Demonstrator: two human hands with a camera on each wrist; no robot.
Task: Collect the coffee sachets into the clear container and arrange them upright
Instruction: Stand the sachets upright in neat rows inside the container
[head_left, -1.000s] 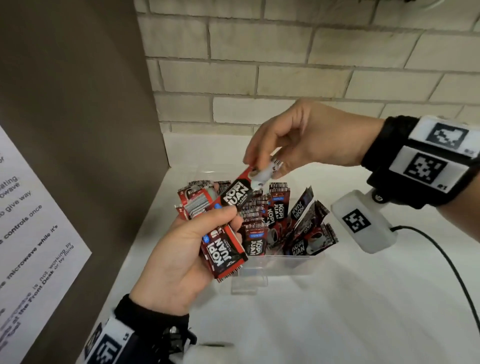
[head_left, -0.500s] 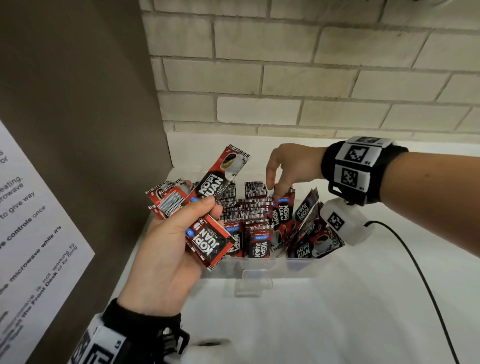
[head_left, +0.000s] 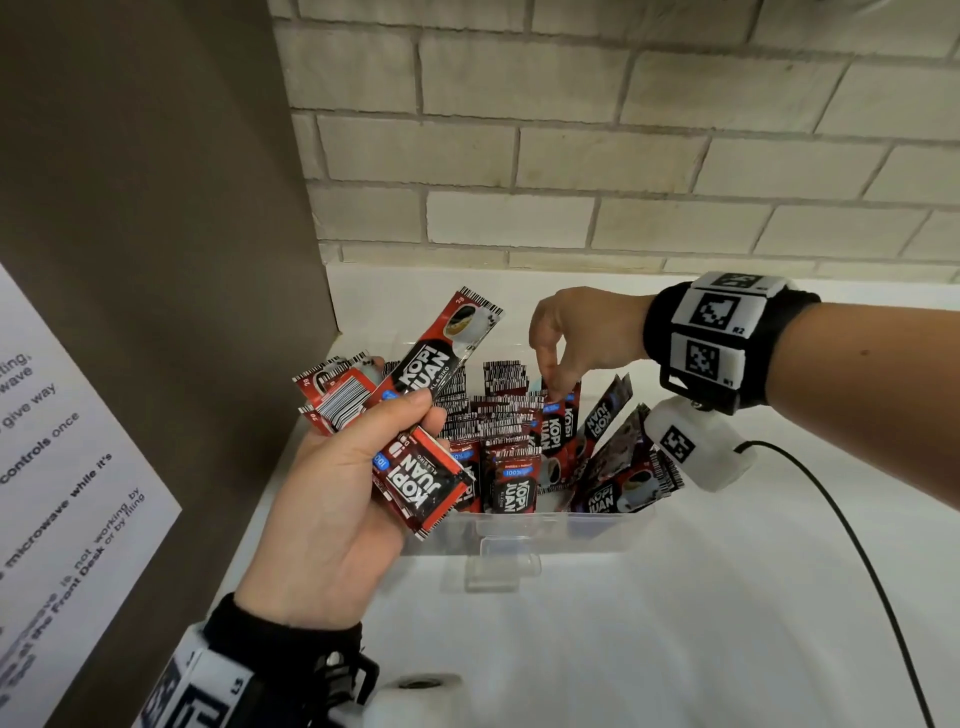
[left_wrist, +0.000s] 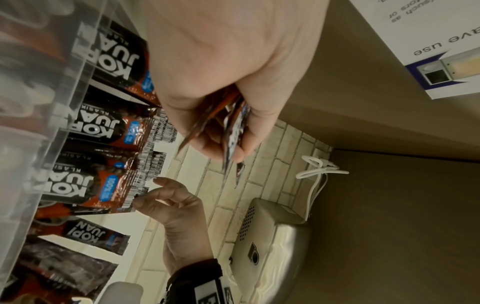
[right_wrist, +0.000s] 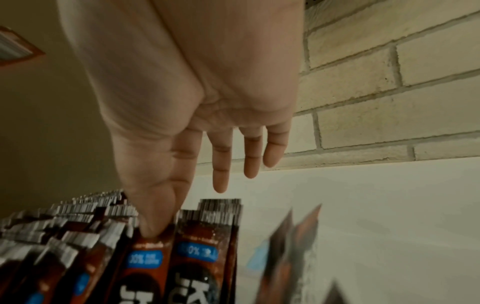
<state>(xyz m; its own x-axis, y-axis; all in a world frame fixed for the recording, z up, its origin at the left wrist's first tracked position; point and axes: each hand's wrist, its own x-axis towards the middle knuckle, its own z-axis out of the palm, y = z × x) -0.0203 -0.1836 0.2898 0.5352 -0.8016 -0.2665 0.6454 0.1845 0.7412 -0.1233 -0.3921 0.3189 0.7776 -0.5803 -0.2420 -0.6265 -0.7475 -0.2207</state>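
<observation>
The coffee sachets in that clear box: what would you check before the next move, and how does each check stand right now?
1. Left hand grips the spare sachets firmly: ok.
2. Right hand is at the sachets in the clear container, thumb and forefinger at a top edge: ok.
3. Middle sachets stand upright: ok.
4. Sachets at the right end stand upright: not ok, they lean outward.
5. Room left in the container for the held ones: cannot tell.

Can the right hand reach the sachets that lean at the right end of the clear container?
Probably yes. The right hand is above the upright sachets, holding nothing; the leaning sachets lie just beside it, uncovered, in the open-topped container.
</observation>
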